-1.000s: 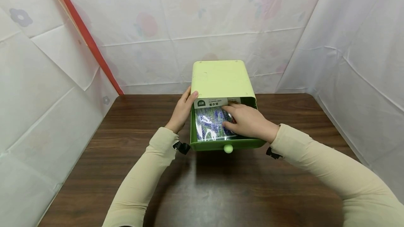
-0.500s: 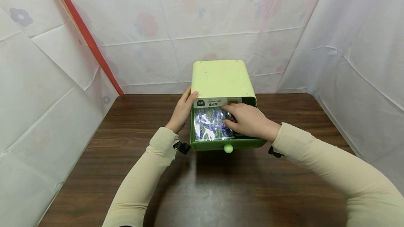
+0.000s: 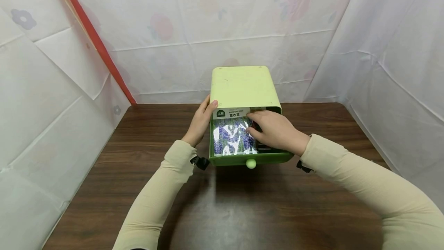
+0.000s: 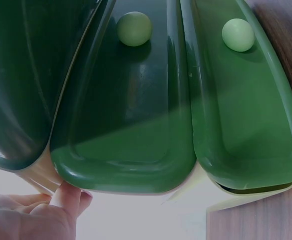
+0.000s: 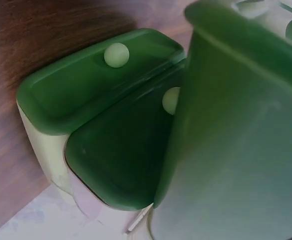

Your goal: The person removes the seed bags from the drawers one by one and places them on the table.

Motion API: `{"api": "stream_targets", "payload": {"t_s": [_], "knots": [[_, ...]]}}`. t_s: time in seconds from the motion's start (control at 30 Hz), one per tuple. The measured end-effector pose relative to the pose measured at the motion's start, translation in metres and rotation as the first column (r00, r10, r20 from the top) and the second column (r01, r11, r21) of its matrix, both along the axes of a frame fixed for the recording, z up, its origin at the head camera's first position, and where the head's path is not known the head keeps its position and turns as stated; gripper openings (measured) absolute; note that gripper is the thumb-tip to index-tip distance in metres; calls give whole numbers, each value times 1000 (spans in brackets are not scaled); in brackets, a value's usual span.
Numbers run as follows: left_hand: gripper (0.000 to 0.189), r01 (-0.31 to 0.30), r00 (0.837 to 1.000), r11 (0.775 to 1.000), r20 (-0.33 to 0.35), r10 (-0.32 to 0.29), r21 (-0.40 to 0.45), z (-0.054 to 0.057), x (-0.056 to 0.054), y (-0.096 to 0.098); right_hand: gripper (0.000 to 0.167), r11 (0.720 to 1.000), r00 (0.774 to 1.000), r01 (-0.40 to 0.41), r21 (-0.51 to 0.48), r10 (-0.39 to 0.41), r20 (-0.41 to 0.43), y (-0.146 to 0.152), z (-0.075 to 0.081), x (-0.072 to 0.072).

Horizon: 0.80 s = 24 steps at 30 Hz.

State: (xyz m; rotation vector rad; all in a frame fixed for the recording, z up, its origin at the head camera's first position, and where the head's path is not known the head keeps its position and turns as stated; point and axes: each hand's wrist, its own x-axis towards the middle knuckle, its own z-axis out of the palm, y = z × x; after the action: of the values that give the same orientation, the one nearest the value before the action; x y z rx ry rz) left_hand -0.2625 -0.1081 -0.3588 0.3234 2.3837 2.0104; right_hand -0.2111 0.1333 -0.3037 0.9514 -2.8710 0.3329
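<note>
On the table stands a light green drawer cabinet (image 3: 243, 86), its green top drawer (image 3: 229, 160) pulled out. Inside lies a lavender flower seed packet (image 3: 230, 136) in shiny wrapping; a second, darker packet (image 3: 265, 147) shows partly at its right, mostly covered by my right hand. My left hand (image 3: 199, 124) rests along the cabinet's left side, thumb at the top front corner; the left wrist view also shows fingers (image 4: 66, 200) against that side. With fingers extended, my right hand (image 3: 275, 130) reaches into the drawer and touches the packets near the lavender one's right edge.
Below, two more green drawers, a middle one (image 4: 131, 110) and a bottom one (image 4: 250, 95), are closed, each with a round pale knob. A dark wooden table (image 3: 222, 211) carries the cabinet. White patterned sheeting (image 3: 194, 18) hangs behind and at both sides.
The lavender packet has shifted slightly left and lies straighter in the drawer. My right hand has moved a little to the right. The left hand and cabinet stay in place.
</note>
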Motion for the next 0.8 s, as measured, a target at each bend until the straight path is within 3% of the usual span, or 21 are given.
{"api": "stream_targets", "payload": {"t_s": [0.13,0.3,0.53,0.73,0.8], "knots": [[77,-1,1000,1000,2,1,1,0,0,0,47,994,994,20,-104,-9,107,3,-1,-1],[75,2,1000,1000,-1,-2,-2,-1,0,0,50,957,951,113,-266,-27,307,8,-3,-1],[71,-1,1000,1000,3,2,-15,-1,0,0,50,839,875,260,-479,5,483,10,-1,-1],[68,9,1000,1000,8,-9,-19,3,2,1,53,723,776,378,-578,93,624,10,2,-3],[68,11,1000,1000,8,-11,-17,3,2,1,54,705,749,403,-583,112,653,10,2,-5]]}}
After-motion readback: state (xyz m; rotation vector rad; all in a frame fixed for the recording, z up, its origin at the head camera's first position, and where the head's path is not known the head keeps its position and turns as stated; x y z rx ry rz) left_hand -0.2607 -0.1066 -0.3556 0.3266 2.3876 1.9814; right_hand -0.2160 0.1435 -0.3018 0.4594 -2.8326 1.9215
